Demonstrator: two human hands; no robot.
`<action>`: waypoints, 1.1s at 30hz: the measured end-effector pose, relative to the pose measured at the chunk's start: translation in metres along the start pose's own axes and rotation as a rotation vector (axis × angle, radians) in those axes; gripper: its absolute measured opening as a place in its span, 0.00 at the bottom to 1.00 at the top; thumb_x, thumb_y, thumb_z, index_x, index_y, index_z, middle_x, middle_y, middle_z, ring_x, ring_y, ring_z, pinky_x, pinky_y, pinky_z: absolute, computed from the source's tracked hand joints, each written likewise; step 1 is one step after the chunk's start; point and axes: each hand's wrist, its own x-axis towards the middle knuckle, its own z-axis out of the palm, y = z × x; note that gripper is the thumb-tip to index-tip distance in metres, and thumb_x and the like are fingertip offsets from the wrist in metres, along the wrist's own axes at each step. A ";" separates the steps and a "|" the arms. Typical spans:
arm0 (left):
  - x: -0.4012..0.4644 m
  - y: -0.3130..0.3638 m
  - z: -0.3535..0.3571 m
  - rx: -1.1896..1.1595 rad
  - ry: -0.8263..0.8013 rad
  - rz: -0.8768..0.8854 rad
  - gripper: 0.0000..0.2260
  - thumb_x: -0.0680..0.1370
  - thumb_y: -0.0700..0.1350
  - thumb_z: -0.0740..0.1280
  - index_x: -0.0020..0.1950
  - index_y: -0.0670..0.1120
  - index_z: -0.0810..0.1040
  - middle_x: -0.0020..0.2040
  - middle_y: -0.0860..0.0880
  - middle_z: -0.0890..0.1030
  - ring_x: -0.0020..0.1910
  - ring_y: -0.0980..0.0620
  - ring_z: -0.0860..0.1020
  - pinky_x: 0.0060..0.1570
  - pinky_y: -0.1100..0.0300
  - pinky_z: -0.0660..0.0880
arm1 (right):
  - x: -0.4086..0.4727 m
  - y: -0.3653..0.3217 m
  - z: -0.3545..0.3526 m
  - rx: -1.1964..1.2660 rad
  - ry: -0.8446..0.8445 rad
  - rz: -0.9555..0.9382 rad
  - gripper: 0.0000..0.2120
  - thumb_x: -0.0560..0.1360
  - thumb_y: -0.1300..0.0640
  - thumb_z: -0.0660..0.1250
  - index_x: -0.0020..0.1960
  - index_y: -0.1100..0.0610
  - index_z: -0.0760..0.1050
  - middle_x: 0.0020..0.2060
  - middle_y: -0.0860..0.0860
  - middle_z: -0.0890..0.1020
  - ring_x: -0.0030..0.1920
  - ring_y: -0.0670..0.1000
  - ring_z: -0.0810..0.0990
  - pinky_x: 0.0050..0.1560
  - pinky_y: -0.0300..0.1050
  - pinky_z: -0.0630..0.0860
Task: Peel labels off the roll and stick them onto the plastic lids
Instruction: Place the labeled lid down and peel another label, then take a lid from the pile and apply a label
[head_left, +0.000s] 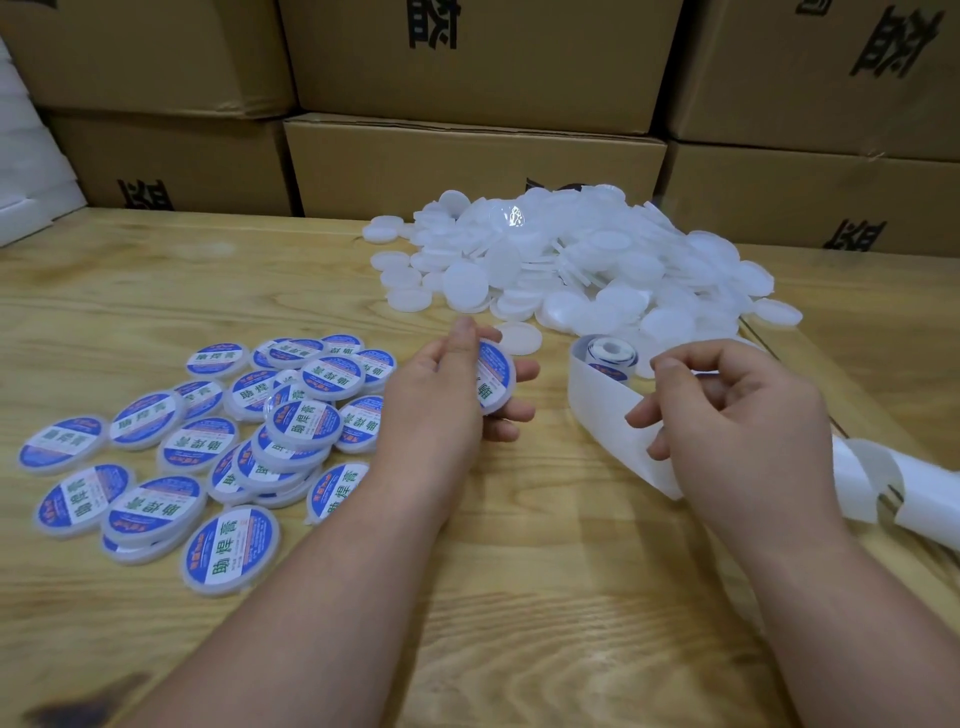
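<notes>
My left hand (452, 400) grips a round white plastic lid (496, 375) that carries a blue and white label, held on edge above the table. My right hand (737, 415) is to its right, fingers curled, pinching the white backing strip (602, 410) that runs from the small label roll (605, 353). The roll stands on the table just beyond the strip. A big heap of plain white lids (576, 260) lies behind both hands. A spread of labelled lids (218, 441) lies at the left.
The wooden table (519, 571) carries everything. Used backing strip (883, 483) curls off to the right edge. Stacked cardboard boxes (467, 156) wall the back. A single plain lid (519, 338) lies just beyond my left hand.
</notes>
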 end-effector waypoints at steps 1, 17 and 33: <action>0.002 0.001 -0.002 -0.010 0.013 -0.013 0.19 0.85 0.59 0.55 0.55 0.48 0.79 0.43 0.46 0.88 0.28 0.50 0.82 0.24 0.62 0.75 | 0.000 0.000 0.000 0.000 -0.002 -0.001 0.08 0.79 0.56 0.67 0.42 0.49 0.79 0.29 0.44 0.84 0.25 0.45 0.79 0.23 0.31 0.68; -0.002 0.032 -0.052 0.691 0.354 0.226 0.09 0.82 0.52 0.64 0.48 0.58 0.83 0.28 0.58 0.80 0.28 0.55 0.78 0.32 0.59 0.71 | 0.000 0.002 0.002 0.017 -0.009 0.006 0.08 0.79 0.55 0.67 0.41 0.49 0.79 0.29 0.44 0.84 0.24 0.45 0.78 0.22 0.32 0.67; -0.001 0.022 -0.040 1.179 0.305 0.346 0.19 0.79 0.52 0.67 0.70 0.52 0.78 0.69 0.49 0.77 0.70 0.44 0.69 0.70 0.50 0.62 | -0.001 0.002 0.003 0.002 -0.030 0.002 0.07 0.79 0.54 0.67 0.42 0.48 0.79 0.30 0.44 0.85 0.27 0.50 0.79 0.31 0.41 0.70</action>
